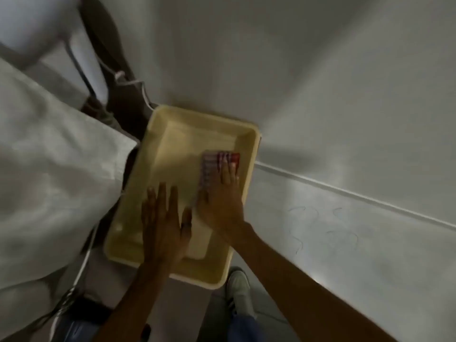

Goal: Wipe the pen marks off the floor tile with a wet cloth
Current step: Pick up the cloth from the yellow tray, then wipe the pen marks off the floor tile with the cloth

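Note:
A pale yellow tub [158, 134] stands on the floor in front of me. Inside it lies a red-and-white checked cloth [211, 166]. My right hand [222, 203] lies flat on the cloth, fingers stretched out over it. My left hand [161, 223] hovers over the tub's near left part, fingers spread and holding nothing; a ring sits on its thumb. Faint blue pen marks [320, 230] curl across the light grey floor tile [370, 255] to the right of the tub. The view is blurred.
A bed with a white sheet [49, 174] fills the left side. A white cable [133, 82] and dark furniture legs lie behind the tub. My light shoe [238, 287] stands just below the tub's near corner. A white grout line [357, 196] crosses the floor.

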